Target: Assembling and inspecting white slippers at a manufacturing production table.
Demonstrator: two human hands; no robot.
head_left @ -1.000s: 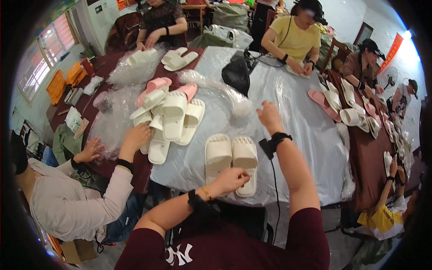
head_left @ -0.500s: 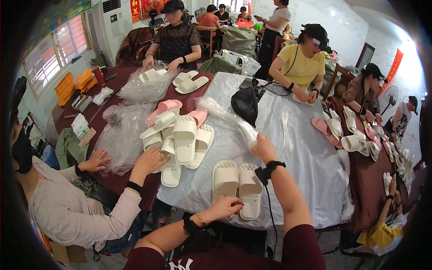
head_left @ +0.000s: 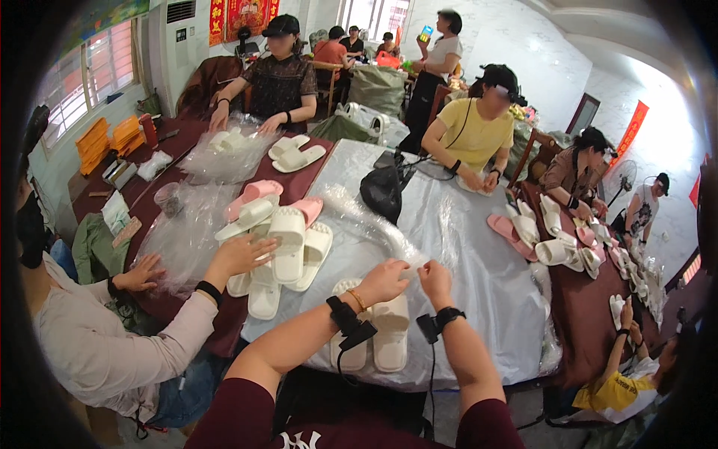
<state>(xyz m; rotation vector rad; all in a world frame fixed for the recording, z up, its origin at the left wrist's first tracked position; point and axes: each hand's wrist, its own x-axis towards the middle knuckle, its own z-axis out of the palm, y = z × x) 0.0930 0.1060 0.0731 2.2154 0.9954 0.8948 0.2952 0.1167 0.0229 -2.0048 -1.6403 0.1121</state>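
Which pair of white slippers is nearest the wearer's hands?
The pair side by side at the near edge of the grey sheet, partly hidden by the left hand; the other white slippers lie farther off.

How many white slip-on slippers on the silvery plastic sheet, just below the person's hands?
2. The left white slipper is partly hidden by the left hand and left wrist; the right white slipper lies beside it. No third shows, though one could be hidden.
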